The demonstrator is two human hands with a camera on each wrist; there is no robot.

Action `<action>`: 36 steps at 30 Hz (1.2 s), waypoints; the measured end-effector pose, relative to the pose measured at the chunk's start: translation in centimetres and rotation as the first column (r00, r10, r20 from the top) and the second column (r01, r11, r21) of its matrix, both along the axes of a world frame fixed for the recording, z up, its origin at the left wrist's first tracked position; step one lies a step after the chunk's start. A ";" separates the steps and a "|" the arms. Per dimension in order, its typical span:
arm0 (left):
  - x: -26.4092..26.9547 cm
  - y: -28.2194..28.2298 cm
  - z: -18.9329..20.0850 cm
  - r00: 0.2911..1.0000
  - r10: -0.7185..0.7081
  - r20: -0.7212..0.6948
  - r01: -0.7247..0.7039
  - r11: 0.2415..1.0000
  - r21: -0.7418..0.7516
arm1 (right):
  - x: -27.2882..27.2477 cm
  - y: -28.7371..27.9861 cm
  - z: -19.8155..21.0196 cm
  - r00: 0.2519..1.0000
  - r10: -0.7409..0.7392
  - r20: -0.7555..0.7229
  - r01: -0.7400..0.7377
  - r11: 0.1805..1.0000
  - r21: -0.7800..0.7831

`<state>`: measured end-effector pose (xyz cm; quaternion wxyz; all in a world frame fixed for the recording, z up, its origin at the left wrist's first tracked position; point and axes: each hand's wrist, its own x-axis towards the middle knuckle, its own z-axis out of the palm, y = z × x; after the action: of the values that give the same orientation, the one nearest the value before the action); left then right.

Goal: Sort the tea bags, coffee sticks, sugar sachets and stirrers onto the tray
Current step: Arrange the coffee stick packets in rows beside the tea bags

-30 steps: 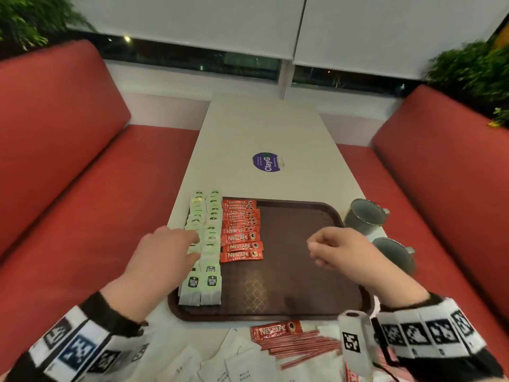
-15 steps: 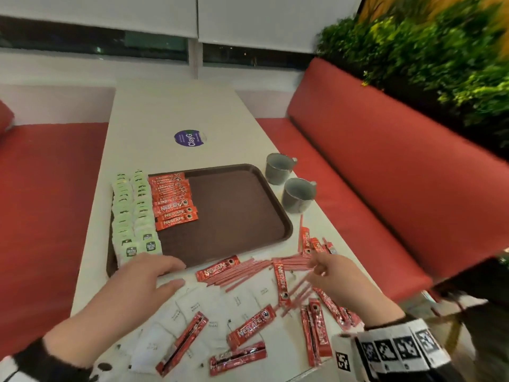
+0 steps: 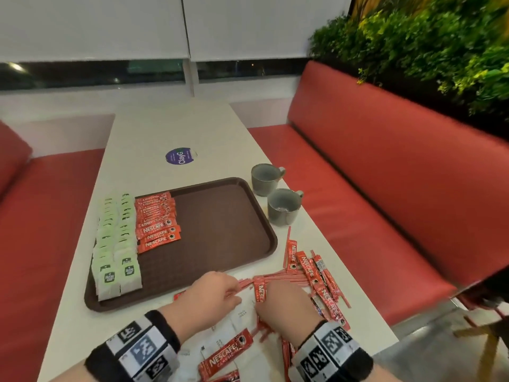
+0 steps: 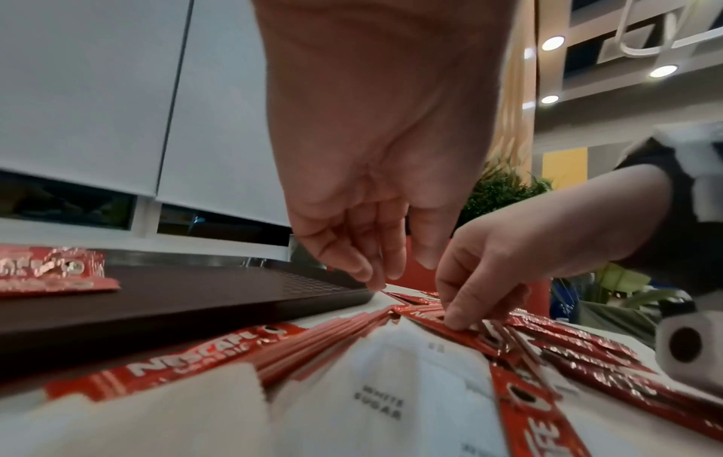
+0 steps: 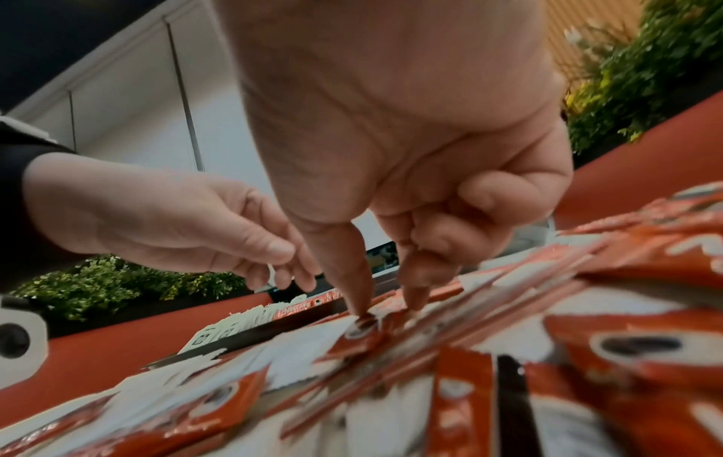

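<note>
A brown tray [image 3: 220,230] holds two columns of green tea bags [image 3: 115,244] and a column of red coffee sticks [image 3: 157,224]. In front of it lies a loose pile of coffee sticks, thin red stirrers [image 3: 278,279] and white sugar sachets [image 3: 242,315]. My right hand [image 5: 387,309] pinches one coffee stick [image 5: 364,332] in the pile with thumb and forefinger, the other fingers curled. My left hand [image 4: 395,275] hangs beside it with loose straight fingers, tips at the stirrers [image 4: 324,337] by the tray's front rim, holding nothing.
Two grey cups [image 3: 265,179] [image 3: 283,206] stand right of the tray near the table's right edge. A purple sticker [image 3: 180,157] lies on the far tabletop. Red benches run along both sides, with plants behind the right bench.
Both hands have left the tray and come down onto the loose pile at the table's front. The left hand slid right to meet the right hand, which now pinches a coffee stick.
</note>
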<state>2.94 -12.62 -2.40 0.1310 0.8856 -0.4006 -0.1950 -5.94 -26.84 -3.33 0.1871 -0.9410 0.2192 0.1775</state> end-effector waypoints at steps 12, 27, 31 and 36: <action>-1.0 -3.0 -0.2 0.955 0.236 -0.178 -0.224 0.971 0.084 | 2.0 -1.8 -0.7 1.000 0.006 -0.030 0.004 0.947 0.322; -0.9 -0.3 1.7 0.226 0.230 -0.946 -0.888 0.448 -0.103 | -1.9 -12.3 1.3 0.992 -0.086 0.096 0.098 0.988 -0.120; -1.0 -0.3 3.2 0.095 0.148 -0.984 -0.921 0.388 -0.031 | -2.2 -14.3 -0.1 0.987 -0.154 -0.046 0.150 0.986 -0.067; -1.1 -0.9 4.2 0.086 0.088 -0.992 -0.909 0.414 -0.042 | -1.6 -14.2 -0.8 0.985 -0.170 0.000 0.170 0.984 -0.046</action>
<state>1.83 -13.54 1.84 0.7106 0.5639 0.0922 -0.4105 -7.51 -41.02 -4.18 0.1795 -0.9226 0.3029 0.1576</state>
